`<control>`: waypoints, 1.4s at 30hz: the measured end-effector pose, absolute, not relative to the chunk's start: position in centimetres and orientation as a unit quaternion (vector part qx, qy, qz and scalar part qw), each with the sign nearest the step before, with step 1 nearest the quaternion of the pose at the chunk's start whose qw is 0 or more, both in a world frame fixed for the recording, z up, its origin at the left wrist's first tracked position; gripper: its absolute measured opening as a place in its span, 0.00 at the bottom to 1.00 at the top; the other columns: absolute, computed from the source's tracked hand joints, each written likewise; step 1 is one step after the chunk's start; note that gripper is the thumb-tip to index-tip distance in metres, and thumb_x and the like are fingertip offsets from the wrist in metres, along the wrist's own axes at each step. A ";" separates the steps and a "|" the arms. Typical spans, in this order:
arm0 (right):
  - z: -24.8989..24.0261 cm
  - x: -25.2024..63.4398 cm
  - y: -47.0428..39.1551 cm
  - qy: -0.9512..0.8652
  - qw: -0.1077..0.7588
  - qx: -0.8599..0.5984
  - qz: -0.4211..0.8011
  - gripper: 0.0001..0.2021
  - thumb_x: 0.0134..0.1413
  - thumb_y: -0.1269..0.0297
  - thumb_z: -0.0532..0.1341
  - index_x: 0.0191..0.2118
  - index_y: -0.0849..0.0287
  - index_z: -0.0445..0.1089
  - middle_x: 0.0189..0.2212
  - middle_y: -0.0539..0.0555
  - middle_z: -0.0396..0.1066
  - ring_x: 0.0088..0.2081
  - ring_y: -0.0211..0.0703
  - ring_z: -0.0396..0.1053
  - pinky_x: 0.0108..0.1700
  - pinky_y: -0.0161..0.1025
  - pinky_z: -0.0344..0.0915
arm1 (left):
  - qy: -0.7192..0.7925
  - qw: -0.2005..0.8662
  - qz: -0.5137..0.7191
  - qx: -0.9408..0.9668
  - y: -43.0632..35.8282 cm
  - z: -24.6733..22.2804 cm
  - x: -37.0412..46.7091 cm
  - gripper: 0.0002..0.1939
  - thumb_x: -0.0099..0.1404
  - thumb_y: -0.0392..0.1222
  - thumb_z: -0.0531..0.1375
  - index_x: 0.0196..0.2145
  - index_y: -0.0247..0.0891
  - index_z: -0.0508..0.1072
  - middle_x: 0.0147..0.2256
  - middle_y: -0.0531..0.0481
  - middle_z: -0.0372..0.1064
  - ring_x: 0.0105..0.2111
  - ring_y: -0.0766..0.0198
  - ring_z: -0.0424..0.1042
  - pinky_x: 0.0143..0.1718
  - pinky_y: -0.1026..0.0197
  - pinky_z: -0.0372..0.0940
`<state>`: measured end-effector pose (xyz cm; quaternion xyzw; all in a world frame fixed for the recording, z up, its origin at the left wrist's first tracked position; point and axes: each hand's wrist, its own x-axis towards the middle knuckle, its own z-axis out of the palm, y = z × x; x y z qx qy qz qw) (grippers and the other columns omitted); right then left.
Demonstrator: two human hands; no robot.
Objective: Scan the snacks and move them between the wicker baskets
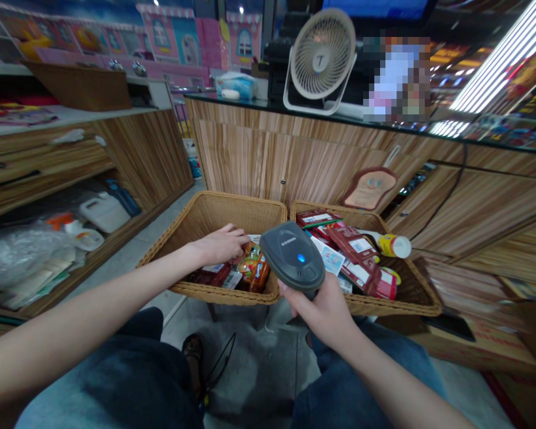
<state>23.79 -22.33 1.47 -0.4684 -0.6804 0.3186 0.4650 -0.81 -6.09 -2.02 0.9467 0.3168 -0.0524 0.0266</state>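
Observation:
My right hand (pixel 328 310) is wrapped around the handle of a dark grey barcode scanner (pixel 292 253), which has a blue light lit on top. The scanner's head hangs over the inner edges of two wicker baskets. My left hand (pixel 223 244) reaches into the left wicker basket (pixel 196 217), its fingers spread over packaged snacks (pixel 250 268) there; the fingertips are partly hidden among them. In the right wicker basket (pixel 422 295) lie several brown-red packets (pixel 355 244), a white card with blue print (pixel 328 256) and a yellow canister with a white lid (pixel 393 245).
A wooden counter (pixel 245 152) stands behind the baskets, bearing a white fan (pixel 324 56) and a tissue pack (pixel 234 84). A toast-shaped board (pixel 370 187) and a black cable (pixel 446 202) hang from its front. Left shelves hold a white jug (pixel 105 211). A cardboard box (pixel 486 342) sits right.

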 end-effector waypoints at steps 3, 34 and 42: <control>1.4 23.9 -22.3 -0.683 0.466 -0.465 0.317 0.09 0.57 0.59 0.65 0.27 0.53 0.69 0.20 0.52 0.73 0.34 0.52 0.77 0.35 0.41 0.74 | 0.298 0.024 -0.053 0.953 -5.6 -0.7 -1.8 0.08 0.63 0.33 0.67 0.28 0.44 0.81 0.46 0.47 0.80 0.53 0.53 0.69 0.61 0.50 0.50; 0.8 24.0 -21.7 -0.696 0.412 -0.477 0.344 0.07 0.60 0.62 0.66 0.32 0.54 0.72 0.23 0.52 0.76 0.36 0.53 0.80 0.34 0.40 0.73 | 0.548 0.299 0.484 0.613 -9.2 -1.9 -3.4 0.13 0.59 0.51 0.67 0.35 0.41 0.74 0.32 0.47 0.82 0.34 0.57 0.81 0.36 0.59 0.71; 1.0 23.5 -21.8 -0.721 0.381 -0.456 0.356 0.02 0.57 0.66 0.65 0.35 0.56 0.72 0.30 0.52 0.78 0.35 0.50 0.79 0.32 0.36 0.71 | 0.564 0.285 0.554 0.542 -9.2 -0.9 -3.0 0.08 0.59 0.45 0.67 0.33 0.41 0.74 0.30 0.49 0.80 0.33 0.59 0.80 0.40 0.59 0.72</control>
